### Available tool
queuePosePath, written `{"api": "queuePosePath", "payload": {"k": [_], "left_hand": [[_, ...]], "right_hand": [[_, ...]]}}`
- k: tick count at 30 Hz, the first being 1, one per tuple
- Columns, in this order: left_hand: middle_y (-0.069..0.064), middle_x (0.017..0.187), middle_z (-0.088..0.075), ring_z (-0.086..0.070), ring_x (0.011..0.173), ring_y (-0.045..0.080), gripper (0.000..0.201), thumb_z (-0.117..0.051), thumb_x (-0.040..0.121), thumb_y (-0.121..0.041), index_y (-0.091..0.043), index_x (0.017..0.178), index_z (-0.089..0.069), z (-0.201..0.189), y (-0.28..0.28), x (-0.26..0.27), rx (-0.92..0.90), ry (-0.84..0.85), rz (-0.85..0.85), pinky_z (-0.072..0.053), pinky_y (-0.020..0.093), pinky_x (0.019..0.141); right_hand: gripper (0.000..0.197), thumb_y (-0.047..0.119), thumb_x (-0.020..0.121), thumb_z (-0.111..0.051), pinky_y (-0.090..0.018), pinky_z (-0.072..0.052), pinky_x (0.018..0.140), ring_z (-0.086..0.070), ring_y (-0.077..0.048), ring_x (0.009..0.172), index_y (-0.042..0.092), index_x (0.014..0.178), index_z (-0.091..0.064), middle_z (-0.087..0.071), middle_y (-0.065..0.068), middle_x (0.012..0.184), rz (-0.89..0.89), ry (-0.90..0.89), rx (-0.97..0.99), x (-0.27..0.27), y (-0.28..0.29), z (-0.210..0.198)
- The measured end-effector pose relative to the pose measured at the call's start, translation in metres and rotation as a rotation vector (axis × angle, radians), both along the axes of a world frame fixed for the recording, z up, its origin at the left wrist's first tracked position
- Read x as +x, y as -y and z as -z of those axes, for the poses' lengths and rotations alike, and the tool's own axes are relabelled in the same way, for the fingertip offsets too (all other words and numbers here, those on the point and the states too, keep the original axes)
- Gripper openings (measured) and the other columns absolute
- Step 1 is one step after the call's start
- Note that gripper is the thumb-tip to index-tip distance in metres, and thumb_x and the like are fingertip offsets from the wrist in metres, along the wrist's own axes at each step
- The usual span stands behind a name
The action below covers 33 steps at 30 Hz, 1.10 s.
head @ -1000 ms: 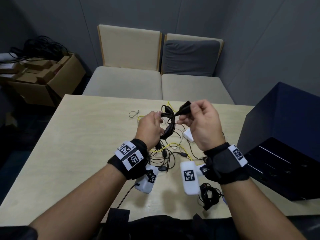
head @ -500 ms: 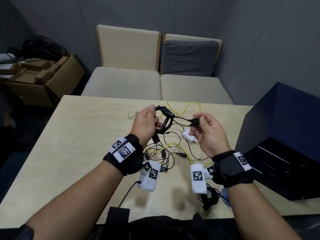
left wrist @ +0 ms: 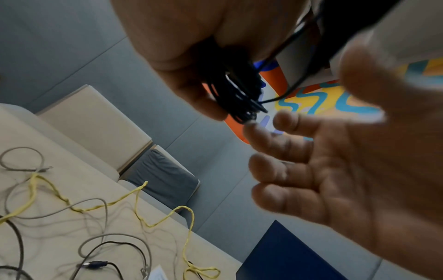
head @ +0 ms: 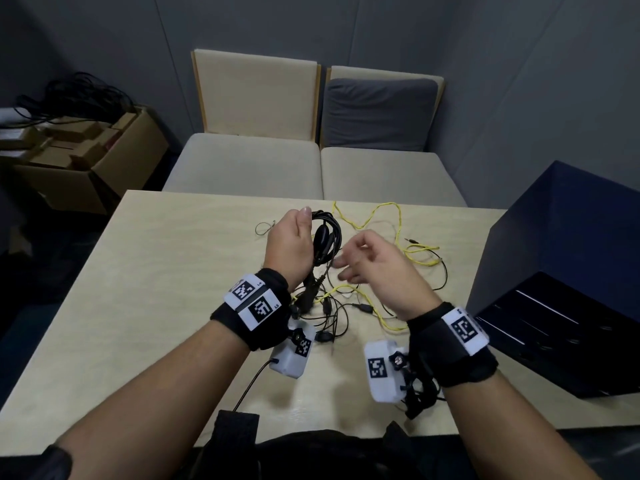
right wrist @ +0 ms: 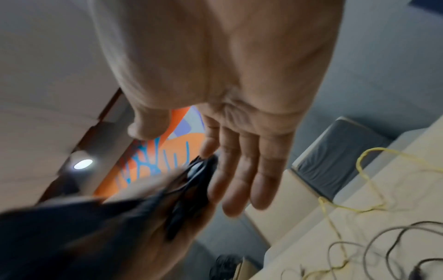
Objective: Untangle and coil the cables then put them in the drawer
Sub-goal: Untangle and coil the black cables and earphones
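Observation:
My left hand (head: 294,237) grips a black cable coil (head: 325,237) upright above the table, its plug ends hanging below. The left wrist view shows that black cable coil (left wrist: 237,91) pinched between thumb and fingers. My right hand (head: 363,258) hovers just right of the coil with fingers straight and spread, holding nothing; my right hand (right wrist: 230,161) shows an empty palm in the right wrist view. A yellow cable (head: 398,223) and thin black cables (head: 339,313) lie tangled on the table (head: 156,289). The dark blue drawer unit (head: 561,278) stands at the right, its drawer open.
A second black cable bundle (head: 419,393) lies near the table's front edge under my right wrist. A small wire loop (head: 265,228) lies left of my left hand. Two beige chairs (head: 249,161) stand behind the table; a cardboard box (head: 86,161) sits at the left.
My right hand has let go of the cable's plug end and opened. The plug end now lies in the coil that my left hand has turned upright.

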State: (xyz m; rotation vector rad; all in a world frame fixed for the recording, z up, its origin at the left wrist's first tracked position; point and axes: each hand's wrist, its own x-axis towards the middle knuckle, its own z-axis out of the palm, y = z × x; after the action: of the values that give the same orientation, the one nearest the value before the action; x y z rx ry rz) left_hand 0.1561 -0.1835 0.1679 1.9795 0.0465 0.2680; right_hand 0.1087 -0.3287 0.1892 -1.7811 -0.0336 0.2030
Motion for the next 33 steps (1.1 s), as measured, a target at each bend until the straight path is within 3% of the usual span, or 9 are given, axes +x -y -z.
{"api": "queuePosePath", "payload": {"k": [2, 4, 8, 12, 17, 20, 22, 26, 33], "left_hand": [[-0.004, 0.058, -0.039, -0.036, 0.057, 0.015, 0.037, -0.035, 0.103, -0.028, -0.011, 0.07, -0.041, -0.001, 0.003, -0.002, 0.008, 0.028, -0.014, -0.023, 0.03, 0.059], [-0.004, 0.058, -0.038, -0.036, 0.055, 0.011, 0.036, -0.035, 0.103, -0.028, -0.011, 0.071, -0.042, -0.001, 0.005, -0.003, -0.008, 0.032, -0.028, -0.023, 0.029, 0.058], [-0.004, 0.058, -0.036, -0.033, 0.054, 0.012, 0.04, -0.033, 0.103, -0.027, -0.019, 0.063, -0.032, -0.002, 0.003, -0.003, -0.033, 0.024, -0.062, -0.022, 0.03, 0.057], [-0.004, 0.059, -0.035, -0.033, 0.055, 0.016, 0.041, -0.031, 0.103, -0.027, -0.019, 0.063, -0.03, -0.005, 0.004, -0.003, -0.07, 0.031, -0.065, -0.023, 0.031, 0.057], [-0.001, 0.061, -0.037, -0.036, 0.061, 0.021, 0.039, -0.031, 0.103, -0.029, -0.018, 0.065, -0.032, -0.001, 0.004, -0.002, -0.14, 0.044, -0.061, -0.034, 0.037, 0.061], [-0.002, 0.061, -0.037, -0.04, 0.062, 0.022, 0.041, -0.029, 0.097, -0.046, -0.019, 0.066, -0.035, 0.0, 0.003, -0.002, -0.212, 0.021, -0.074, -0.046, 0.047, 0.062], [-0.002, 0.062, -0.038, -0.044, 0.063, 0.024, 0.042, -0.028, 0.093, -0.052, -0.019, 0.067, -0.037, 0.0, 0.001, -0.001, -0.246, -0.008, -0.088, -0.051, 0.055, 0.066], [-0.001, 0.06, -0.041, -0.046, 0.059, 0.022, 0.039, -0.03, 0.103, -0.034, -0.017, 0.068, -0.038, -0.003, -0.006, 0.001, -0.24, -0.018, -0.107, -0.048, 0.046, 0.062], [0.006, 0.055, -0.051, -0.053, 0.05, 0.021, 0.039, -0.029, 0.103, -0.037, -0.013, 0.076, -0.046, 0.007, -0.017, 0.006, -0.165, -0.053, -0.058, -0.041, 0.029, 0.051]], "right_hand": [[0.04, 0.048, 0.075, -0.071, -0.039, -0.046, 0.068, -0.061, -0.02, 0.067, 0.02, 0.084, -0.045, -0.066, -0.011, 0.074, -0.068, -0.058, -0.092, -0.005, -0.013, 0.005], [0.05, 0.045, 0.068, -0.077, -0.037, -0.042, 0.062, -0.055, -0.021, 0.062, 0.019, 0.085, -0.038, -0.059, -0.006, 0.062, -0.109, -0.125, -0.032, -0.01, -0.024, 0.012], [0.041, 0.001, 0.082, -0.071, -0.031, -0.046, 0.054, -0.06, -0.024, 0.06, 0.014, 0.089, -0.033, -0.061, -0.008, 0.063, -0.035, -0.188, 0.195, -0.01, -0.029, 0.015], [0.031, 0.001, 0.087, -0.063, -0.033, -0.045, 0.059, -0.056, -0.008, 0.047, 0.011, 0.095, -0.036, -0.059, 0.007, 0.052, -0.021, -0.221, 0.185, -0.011, -0.033, 0.016], [0.017, 0.0, 0.094, -0.052, -0.041, -0.048, 0.069, -0.064, -0.027, 0.065, 0.007, 0.106, -0.042, -0.064, -0.017, 0.078, -0.05, -0.319, 0.402, -0.013, -0.039, 0.02], [0.004, 0.005, 0.098, -0.046, -0.04, -0.048, 0.066, -0.06, -0.024, 0.056, 0.008, 0.095, -0.044, -0.055, -0.012, 0.069, -0.1, -0.373, 0.42, -0.013, -0.038, 0.017], [0.017, 0.012, 0.1, -0.044, -0.032, -0.047, 0.055, -0.049, -0.021, 0.047, 0.011, 0.083, -0.044, -0.047, -0.007, 0.062, -0.117, -0.389, 0.369, -0.013, -0.034, 0.016], [0.026, 0.015, 0.101, -0.043, -0.022, -0.034, 0.041, -0.032, -0.014, 0.042, 0.014, 0.076, -0.047, -0.042, -0.004, 0.06, -0.169, -0.262, 0.156, -0.01, -0.02, 0.014], [0.028, 0.035, 0.092, -0.046, -0.017, -0.025, 0.044, -0.029, -0.006, 0.046, 0.018, 0.071, -0.052, -0.039, 0.014, 0.048, -0.227, 0.095, -0.114, -0.008, 0.006, -0.015]]}}
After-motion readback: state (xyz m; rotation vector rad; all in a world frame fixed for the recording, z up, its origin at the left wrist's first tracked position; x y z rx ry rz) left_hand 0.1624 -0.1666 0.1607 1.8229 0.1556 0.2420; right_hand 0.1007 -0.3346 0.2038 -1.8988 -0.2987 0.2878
